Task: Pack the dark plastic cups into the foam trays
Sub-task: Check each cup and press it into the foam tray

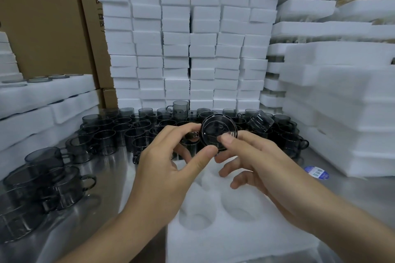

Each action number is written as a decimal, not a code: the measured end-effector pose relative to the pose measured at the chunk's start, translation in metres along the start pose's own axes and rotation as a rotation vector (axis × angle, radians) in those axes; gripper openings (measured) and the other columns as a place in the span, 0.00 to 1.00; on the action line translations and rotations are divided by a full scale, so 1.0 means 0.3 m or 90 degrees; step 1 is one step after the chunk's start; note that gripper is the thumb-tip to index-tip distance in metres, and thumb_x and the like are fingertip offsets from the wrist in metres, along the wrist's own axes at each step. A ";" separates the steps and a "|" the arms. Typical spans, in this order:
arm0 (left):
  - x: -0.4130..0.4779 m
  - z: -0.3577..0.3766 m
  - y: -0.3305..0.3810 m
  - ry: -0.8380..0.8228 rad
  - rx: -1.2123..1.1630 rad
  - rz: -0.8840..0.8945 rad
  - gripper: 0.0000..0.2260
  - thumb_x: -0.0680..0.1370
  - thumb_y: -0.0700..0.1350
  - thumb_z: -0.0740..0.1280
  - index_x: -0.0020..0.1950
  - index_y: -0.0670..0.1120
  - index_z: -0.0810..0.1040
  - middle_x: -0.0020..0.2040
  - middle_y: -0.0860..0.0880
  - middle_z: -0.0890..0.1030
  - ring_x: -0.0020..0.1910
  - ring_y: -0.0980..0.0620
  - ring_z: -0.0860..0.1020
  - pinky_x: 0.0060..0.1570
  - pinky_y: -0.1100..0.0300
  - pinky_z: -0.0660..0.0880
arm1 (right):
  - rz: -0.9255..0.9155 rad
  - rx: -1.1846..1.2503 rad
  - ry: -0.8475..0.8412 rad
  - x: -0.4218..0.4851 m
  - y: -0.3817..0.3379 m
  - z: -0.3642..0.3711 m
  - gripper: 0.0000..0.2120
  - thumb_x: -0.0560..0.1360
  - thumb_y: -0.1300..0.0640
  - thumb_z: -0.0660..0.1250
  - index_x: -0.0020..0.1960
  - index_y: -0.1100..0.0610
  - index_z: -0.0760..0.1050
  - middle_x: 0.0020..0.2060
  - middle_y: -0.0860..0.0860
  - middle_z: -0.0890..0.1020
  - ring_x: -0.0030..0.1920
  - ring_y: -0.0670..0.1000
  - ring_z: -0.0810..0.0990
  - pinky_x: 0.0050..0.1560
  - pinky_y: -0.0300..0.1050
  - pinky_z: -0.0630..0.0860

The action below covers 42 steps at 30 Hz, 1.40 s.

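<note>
The left hand (168,168) and right hand (260,162) held a dark cup (215,130), base facing the camera, above the foam tray (235,230) on the worktop (89,220). The fingers of both hands pinched its edge, and the right's lower ones were spread.

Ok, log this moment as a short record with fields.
held item: dark translucent plastic cup, base toward camera
left grip: pinches the cup's edge, thumb and forefinger
right grip: thumb on cup base, other fingers curled below
target: white foam tray, visible round wells empty
supply: loose dark cups on steel table
backdrop: stacked white foam blocks
</note>
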State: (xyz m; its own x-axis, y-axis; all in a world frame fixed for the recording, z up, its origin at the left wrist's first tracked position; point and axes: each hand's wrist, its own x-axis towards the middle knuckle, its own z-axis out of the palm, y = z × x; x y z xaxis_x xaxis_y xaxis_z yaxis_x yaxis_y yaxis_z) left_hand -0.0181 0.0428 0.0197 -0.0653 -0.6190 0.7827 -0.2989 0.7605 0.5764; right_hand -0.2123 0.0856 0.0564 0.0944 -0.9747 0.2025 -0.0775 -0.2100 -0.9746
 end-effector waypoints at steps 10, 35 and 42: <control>0.000 -0.005 0.004 -0.051 0.079 0.013 0.24 0.76 0.58 0.75 0.71 0.65 0.77 0.62 0.61 0.80 0.60 0.51 0.81 0.37 0.56 0.80 | -0.120 -0.115 0.046 -0.014 0.005 -0.003 0.17 0.78 0.57 0.75 0.63 0.42 0.81 0.56 0.42 0.88 0.55 0.46 0.86 0.44 0.43 0.81; 0.000 -0.014 0.036 -0.088 -0.104 -0.105 0.25 0.73 0.66 0.72 0.67 0.59 0.78 0.57 0.58 0.86 0.55 0.53 0.84 0.41 0.55 0.78 | -0.243 -0.200 0.086 -0.021 0.010 -0.001 0.16 0.72 0.44 0.73 0.60 0.36 0.81 0.49 0.42 0.86 0.53 0.45 0.84 0.50 0.41 0.81; 0.004 -0.012 0.020 -0.122 -0.070 -0.091 0.30 0.74 0.67 0.73 0.75 0.69 0.70 0.61 0.58 0.83 0.54 0.53 0.84 0.36 0.64 0.76 | -0.289 -0.257 0.153 -0.025 0.015 0.005 0.21 0.72 0.47 0.78 0.64 0.39 0.79 0.56 0.41 0.84 0.52 0.48 0.84 0.49 0.43 0.81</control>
State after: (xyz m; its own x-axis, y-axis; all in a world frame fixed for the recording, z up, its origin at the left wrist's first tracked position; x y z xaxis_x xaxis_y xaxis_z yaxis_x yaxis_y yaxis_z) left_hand -0.0165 0.0475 0.0250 -0.2116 -0.7394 0.6391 -0.2129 0.6731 0.7083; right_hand -0.2118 0.0920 0.0505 -0.0157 -0.7624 0.6469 -0.4528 -0.5714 -0.6844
